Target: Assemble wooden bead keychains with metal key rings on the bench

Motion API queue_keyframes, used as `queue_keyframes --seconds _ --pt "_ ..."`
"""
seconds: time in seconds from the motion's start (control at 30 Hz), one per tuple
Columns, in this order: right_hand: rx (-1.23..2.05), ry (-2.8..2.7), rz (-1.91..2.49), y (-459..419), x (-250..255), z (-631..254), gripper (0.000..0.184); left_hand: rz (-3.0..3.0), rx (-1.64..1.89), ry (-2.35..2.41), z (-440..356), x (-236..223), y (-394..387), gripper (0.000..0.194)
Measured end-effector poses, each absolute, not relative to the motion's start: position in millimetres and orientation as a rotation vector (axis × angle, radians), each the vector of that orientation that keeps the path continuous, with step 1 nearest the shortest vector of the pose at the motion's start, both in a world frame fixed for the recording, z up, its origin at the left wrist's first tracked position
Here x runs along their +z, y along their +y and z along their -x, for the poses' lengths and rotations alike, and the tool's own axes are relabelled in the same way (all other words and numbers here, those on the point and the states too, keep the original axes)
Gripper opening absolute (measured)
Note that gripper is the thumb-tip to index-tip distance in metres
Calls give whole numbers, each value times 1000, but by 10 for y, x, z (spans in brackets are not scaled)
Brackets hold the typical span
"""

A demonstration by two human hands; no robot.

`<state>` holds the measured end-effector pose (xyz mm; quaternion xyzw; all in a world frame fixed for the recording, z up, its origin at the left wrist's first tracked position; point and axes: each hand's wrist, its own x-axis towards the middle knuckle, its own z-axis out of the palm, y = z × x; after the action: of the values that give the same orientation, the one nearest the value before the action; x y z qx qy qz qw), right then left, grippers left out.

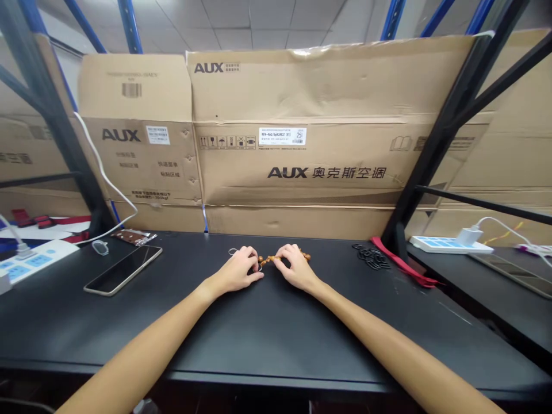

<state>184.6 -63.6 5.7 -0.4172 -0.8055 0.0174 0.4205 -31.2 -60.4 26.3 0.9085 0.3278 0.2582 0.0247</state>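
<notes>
Bright, even light; faint shadow under left hand point(236, 270); sheen on black tabletop point(276, 339); wide-angle bowing at frame edges.

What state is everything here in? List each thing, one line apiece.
Left hand: fingers curled at the end of the wooden bead string, grip unclear.
Right hand: fingers pinching the wooden bead string.
Wooden bead string: stretched between the hands.
Smartphone: lying flat, screen dark.
Power strip: white plug inserted.
AUX cardboard carton: standing upright, creased.
</notes>
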Motion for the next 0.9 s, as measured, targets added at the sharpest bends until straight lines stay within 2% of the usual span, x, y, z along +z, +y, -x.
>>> queue_keyframes --seconds 0.4,0.6,0.9 --pt "10 -1991 1147 -570 -2 -1881 21 -2668 711 911 336 297 -553 16" --pt "-129 -2072 1225 -653 61 -1872 9 -2627 682 898 368 327 -533 19" --pt "-16 -2217 935 -755 107 -1812 15 -2568 767 950 331 345 -559 20"
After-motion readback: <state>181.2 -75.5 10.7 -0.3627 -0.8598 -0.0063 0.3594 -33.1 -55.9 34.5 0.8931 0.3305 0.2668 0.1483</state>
